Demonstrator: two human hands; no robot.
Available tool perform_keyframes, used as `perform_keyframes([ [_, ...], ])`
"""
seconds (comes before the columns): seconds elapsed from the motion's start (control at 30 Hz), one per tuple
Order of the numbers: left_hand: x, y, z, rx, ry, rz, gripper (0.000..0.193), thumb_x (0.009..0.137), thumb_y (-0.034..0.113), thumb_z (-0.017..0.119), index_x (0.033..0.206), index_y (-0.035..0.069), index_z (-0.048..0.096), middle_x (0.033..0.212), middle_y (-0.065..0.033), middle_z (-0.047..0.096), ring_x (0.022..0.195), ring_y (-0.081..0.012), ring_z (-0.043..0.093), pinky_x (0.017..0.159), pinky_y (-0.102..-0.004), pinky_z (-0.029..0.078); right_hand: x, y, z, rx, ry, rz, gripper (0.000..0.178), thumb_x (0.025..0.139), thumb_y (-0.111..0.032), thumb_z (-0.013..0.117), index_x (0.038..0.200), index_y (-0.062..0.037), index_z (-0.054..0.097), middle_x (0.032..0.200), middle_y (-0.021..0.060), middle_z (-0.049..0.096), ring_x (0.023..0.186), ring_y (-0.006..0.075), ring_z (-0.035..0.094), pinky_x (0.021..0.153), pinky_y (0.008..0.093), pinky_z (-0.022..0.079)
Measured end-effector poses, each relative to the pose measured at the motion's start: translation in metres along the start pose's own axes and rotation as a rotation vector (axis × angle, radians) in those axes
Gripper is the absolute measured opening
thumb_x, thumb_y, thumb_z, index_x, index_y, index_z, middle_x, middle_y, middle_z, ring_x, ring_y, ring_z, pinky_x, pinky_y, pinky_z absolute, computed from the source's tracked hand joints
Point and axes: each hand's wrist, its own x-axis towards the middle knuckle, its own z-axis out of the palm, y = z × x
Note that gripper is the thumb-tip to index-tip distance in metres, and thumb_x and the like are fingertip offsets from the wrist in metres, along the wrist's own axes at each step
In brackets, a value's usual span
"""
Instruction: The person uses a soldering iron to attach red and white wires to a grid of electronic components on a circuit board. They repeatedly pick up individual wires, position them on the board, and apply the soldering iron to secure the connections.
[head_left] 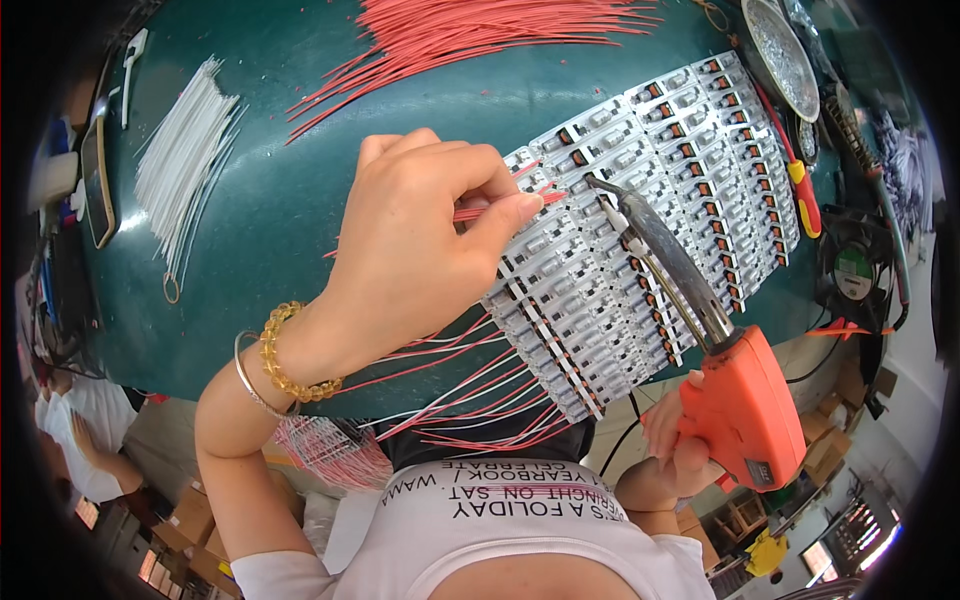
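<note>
My left hand (420,230) pinches a few thin red wires (470,213) between thumb and fingers, their ends over the left part of a panel of small circuit boards (640,200). In my right hand (680,440) is an orange soldering gun (755,410), gripped by its handle. The gun's dark tip points up and left over the panel, just right of the wire ends; whether it touches a board I cannot tell. Red and white wires (470,390) trail from the panel's lower left edge, partly hidden behind my left forearm.
A heap of red wires (480,20) lies at the far side of the green table, and white wires (190,150) at the left near a phone (98,180). To the right are a metal dish (780,55), a red-yellow handled tool (805,200) and a fan (850,265). Another person (85,440) sits at far left.
</note>
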Motion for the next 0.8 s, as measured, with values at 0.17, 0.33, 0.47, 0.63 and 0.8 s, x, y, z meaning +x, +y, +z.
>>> perform_keyframes([
  [0.17, -0.005, 0.002, 0.006, 0.107, 0.056, 0.100, 0.014, 0.078, 0.012, 0.078, 0.071, 0.008, 0.066, 0.064, 0.0002, 0.058, 0.067, -0.0182, 0.049, 0.077, -0.0322, 0.035, -0.016, 0.006, -0.011, 0.042, 0.026, -0.013, 0.080, 0.088, -0.054, 0.068, 0.126, 0.0138, 0.047, 0.051, -0.0015, 0.048, 0.040, 0.0087, 0.043, 0.042, 0.0232, 0.037],
  [0.33, -0.008, 0.001, 0.008, 0.149, 0.105, 0.161, 0.015, 0.075, 0.010, 0.080, 0.070, 0.008, 0.066, 0.064, -0.0001, 0.057, 0.069, -0.0195, 0.050, 0.079, -0.0335, 0.035, -0.027, 0.023, -0.027, -0.104, 0.008, -0.015, 0.080, 0.088, -0.053, 0.069, 0.126, 0.0133, 0.046, 0.052, -0.0015, 0.048, 0.040, 0.0091, 0.042, 0.042, 0.0240, 0.038],
  [0.47, -0.007, 0.002, 0.008, 0.150, 0.109, 0.195, 0.014, 0.073, 0.009, 0.080, 0.071, 0.008, 0.066, 0.064, -0.0003, 0.057, 0.070, -0.0196, 0.051, 0.078, -0.0339, 0.035, -0.028, 0.021, -0.022, -0.163, 0.048, -0.021, 0.081, 0.086, -0.053, 0.070, 0.126, 0.0132, 0.046, 0.052, -0.0012, 0.049, 0.040, 0.0092, 0.043, 0.043, 0.0243, 0.039],
  [0.63, -0.008, 0.001, 0.008, 0.161, 0.121, 0.194, 0.014, 0.073, 0.008, 0.081, 0.071, 0.008, 0.067, 0.064, -0.0006, 0.058, 0.070, -0.0199, 0.051, 0.078, -0.0339, 0.036, -0.026, -0.007, -0.023, -0.360, -0.002, 0.275, 0.074, 0.081, -0.057, 0.073, 0.117, 0.0036, 0.052, 0.079, 0.0051, 0.059, 0.071, 0.0143, 0.056, 0.065, 0.0293, 0.046],
  [0.8, -0.007, 0.001, 0.008, 0.170, 0.131, 0.205, 0.014, 0.073, 0.008, 0.080, 0.071, 0.008, 0.066, 0.063, -0.0006, 0.057, 0.070, -0.0202, 0.052, 0.077, -0.0339, 0.036, -0.034, -0.003, -0.026, -0.377, 0.018, 0.283, 0.069, 0.082, -0.058, 0.071, 0.111, 0.0023, 0.052, 0.081, 0.0058, 0.058, 0.072, 0.0152, 0.055, 0.068, 0.0310, 0.046],
])
